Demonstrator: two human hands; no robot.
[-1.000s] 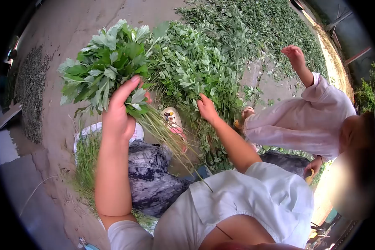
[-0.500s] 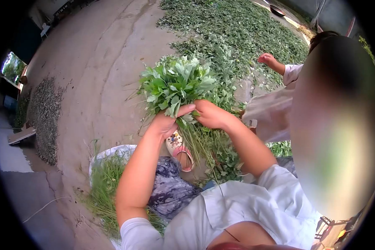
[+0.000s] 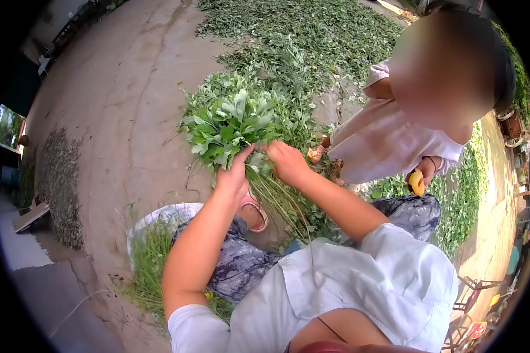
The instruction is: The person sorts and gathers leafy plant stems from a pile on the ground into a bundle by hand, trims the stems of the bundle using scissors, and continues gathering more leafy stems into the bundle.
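Note:
A thick bunch of leafy green stems [image 3: 232,120] is gripped in my left hand [image 3: 234,176], leaves pointing away from me and thin stalks trailing toward my lap. My right hand [image 3: 285,162] is closed at the right side of the bunch, its fingertips against the stems close to my left thumb. Whatever lies between the right fingers is too small to make out. Beyond the bunch, more cut leafy plants [image 3: 294,76] lie on the ground.
A white sack [image 3: 174,212] with thin green grass [image 3: 153,259] sits left of my knee. On the right stands another person [image 3: 394,135] holding a yellow item [image 3: 417,182]. Spread leaves [image 3: 335,26] cover the ground behind; a dark dried pile [image 3: 62,188] lies far left.
Both hands have come together at the bunch, which was held up at the left with the right hand apart among the plants. The other person has turned, lowering a raised hand from view.

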